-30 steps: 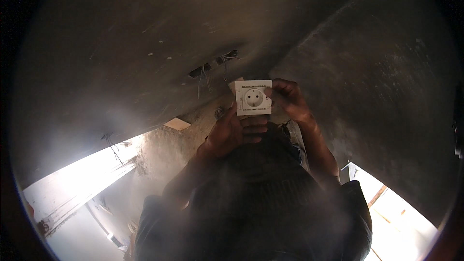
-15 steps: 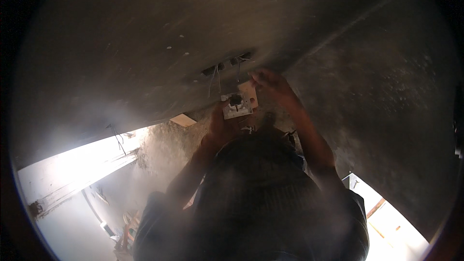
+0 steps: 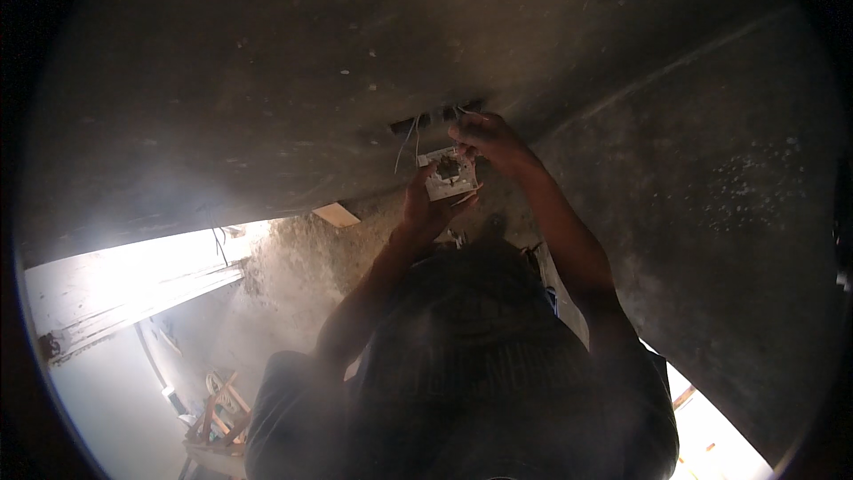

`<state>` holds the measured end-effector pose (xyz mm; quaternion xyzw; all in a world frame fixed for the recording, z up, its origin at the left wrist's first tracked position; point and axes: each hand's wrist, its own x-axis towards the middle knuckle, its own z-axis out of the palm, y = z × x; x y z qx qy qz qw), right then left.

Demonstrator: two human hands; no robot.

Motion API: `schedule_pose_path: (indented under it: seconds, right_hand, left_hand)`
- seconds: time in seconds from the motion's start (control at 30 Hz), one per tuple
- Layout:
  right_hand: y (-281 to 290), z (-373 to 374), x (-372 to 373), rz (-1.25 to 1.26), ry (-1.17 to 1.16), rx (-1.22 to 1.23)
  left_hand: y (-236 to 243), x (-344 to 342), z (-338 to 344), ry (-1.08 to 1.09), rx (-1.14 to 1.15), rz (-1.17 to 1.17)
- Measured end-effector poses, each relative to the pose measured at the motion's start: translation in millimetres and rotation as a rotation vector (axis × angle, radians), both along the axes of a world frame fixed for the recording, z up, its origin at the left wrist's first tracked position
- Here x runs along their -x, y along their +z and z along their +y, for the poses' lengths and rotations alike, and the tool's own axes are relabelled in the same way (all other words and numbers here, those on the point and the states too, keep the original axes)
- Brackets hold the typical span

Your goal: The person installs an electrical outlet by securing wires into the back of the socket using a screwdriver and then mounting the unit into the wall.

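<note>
My left hand [image 3: 425,209] grips a white socket unit [image 3: 440,187] from below and the left, its back with a dark centre facing up. My right hand [image 3: 484,138] is just above the unit's upper right, fingers bent together beside the wires; what they pinch is too small to make out. Two dark cut-out boxes [image 3: 404,127] sit in the grey plastered wall [image 3: 293,98] beyond my hands, with thin loose wires [image 3: 407,147] hanging from them.
A dark side wall [image 3: 711,213] runs along the right. A flat pale board [image 3: 336,213] lies beyond my left arm. Bright openings [image 3: 133,267] show lower left and lower right. Wooden pieces [image 3: 218,418] are piled at bottom left.
The socket has been turned from its front to its back. My right hand left it and moved up toward the wires. Both hands are nearer the wall boxes.
</note>
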<state>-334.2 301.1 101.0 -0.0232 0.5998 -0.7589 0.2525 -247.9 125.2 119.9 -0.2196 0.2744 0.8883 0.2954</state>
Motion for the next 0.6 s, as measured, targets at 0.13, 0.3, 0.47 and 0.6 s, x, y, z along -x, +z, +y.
schedule_pose_path:
  seconds: [0.13,0.3,0.47,0.6]
  right_hand:
    - [-2.4,4.8,5.4,0.102,0.035,-0.092]
    - [3.6,4.0,5.5,0.166,0.01,-0.154]
    - [1.5,8.4,7.6,0.329,0.016,-0.266]
    - [-0.6,8.0,6.4,0.349,-0.014,-0.234]
  left_hand:
    - [-10.4,5.1,-2.4,-0.025,-0.132,0.093]
    - [-34.8,7.8,2.6,-0.055,0.28,0.374]
    - [-34.2,6.4,6.5,-0.018,0.303,0.382]
    - [-30.9,7.1,8.9,-0.009,0.241,0.398]
